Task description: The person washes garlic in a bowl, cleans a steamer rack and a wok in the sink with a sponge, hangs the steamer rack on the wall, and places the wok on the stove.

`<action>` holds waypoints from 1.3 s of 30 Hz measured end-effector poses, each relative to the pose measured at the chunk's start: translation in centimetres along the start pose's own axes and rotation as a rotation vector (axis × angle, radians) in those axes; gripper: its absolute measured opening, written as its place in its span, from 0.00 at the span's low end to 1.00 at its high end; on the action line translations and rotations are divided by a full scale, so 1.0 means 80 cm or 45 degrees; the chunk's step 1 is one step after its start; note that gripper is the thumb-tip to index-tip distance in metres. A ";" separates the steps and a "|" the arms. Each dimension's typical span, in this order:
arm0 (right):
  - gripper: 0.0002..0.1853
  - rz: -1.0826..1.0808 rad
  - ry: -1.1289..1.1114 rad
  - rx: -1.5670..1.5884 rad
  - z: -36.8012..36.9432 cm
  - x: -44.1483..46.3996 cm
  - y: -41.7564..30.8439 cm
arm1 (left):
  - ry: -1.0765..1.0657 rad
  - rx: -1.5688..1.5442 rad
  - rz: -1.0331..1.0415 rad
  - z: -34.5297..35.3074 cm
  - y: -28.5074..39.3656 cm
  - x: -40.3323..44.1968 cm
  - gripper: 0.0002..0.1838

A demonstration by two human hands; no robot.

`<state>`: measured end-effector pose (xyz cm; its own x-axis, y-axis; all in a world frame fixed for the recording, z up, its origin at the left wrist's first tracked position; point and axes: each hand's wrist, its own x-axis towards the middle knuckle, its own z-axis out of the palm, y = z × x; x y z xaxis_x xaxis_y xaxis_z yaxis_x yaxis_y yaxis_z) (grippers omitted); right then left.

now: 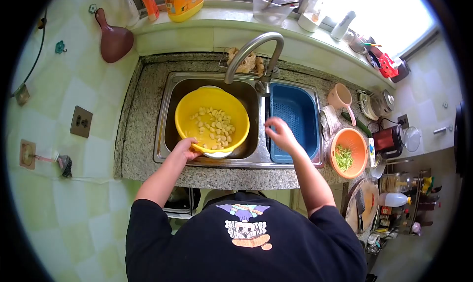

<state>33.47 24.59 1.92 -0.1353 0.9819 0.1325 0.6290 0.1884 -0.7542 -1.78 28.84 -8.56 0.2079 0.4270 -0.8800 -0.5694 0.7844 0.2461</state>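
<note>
A yellow basin [185, 109] sits tilted in the left sink bowl, with a white rim showing beneath it. Small pale pieces [220, 126], which look like peeled garlic cloves, lie inside. My left hand [187, 149] grips the basin's near-left rim, thumb over the edge. Beside the sink divider, my right hand [280, 133] hovers over the left edge of a blue draining basket [295, 104]. Its fingers are loosely bent and apart, with nothing visible in them. The curved faucet [266, 40] rises between the two bowls.
Right of the sink, an orange basket [362, 146] holds green strips near a pink ladle [340, 95] and a cucumber [363, 127]. A knife [360, 210] lies on a round chopping board [372, 203]. Bottles, including a yellow jug [182, 3], line the windowsill.
</note>
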 end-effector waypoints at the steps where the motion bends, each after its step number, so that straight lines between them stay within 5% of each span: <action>1: 0.11 -0.095 -0.014 -0.101 0.002 0.029 0.006 | 0.050 0.009 -0.034 0.000 -0.002 0.007 0.23; 9: 0.15 0.036 0.084 -0.246 0.044 0.167 0.044 | 0.139 -0.021 -0.230 -0.007 -0.004 0.079 0.20; 12: 0.14 -0.003 0.037 -0.357 0.037 0.166 0.045 | 0.141 0.122 0.100 -0.007 -0.014 0.084 0.21; 16: 0.12 -0.039 0.055 -0.327 0.039 0.149 0.045 | 0.808 0.997 0.990 -0.001 -0.030 0.090 0.23; 22: 0.14 -0.269 0.404 -0.172 0.071 0.134 0.000 | -0.155 0.688 1.494 0.085 -0.010 0.071 0.18; 24: 0.14 -0.107 0.105 0.335 0.107 0.142 -0.014 | -0.285 0.397 0.940 0.134 0.003 0.056 0.13; 27: 0.12 0.540 -0.130 1.281 0.158 0.172 -0.023 | -0.844 -0.037 0.500 0.156 0.017 0.107 0.12; 30: 0.12 0.801 -0.030 1.314 0.193 0.188 -0.006 | -0.663 -0.332 0.262 0.181 0.014 0.110 0.14; 34: 0.10 0.838 -0.137 1.392 0.223 0.193 0.030 | -0.288 -0.211 0.227 0.158 0.013 0.144 0.14; 39: 0.16 1.075 -0.244 0.887 0.214 0.177 0.080 | 0.127 0.513 0.297 0.099 0.021 0.153 0.14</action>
<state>22.44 39.37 -12.07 -0.0204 0.7596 -0.6501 0.0153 -0.6499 -0.7599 6.07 38.96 -15.73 0.0228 0.5827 -0.8124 -0.2338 0.7931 0.5624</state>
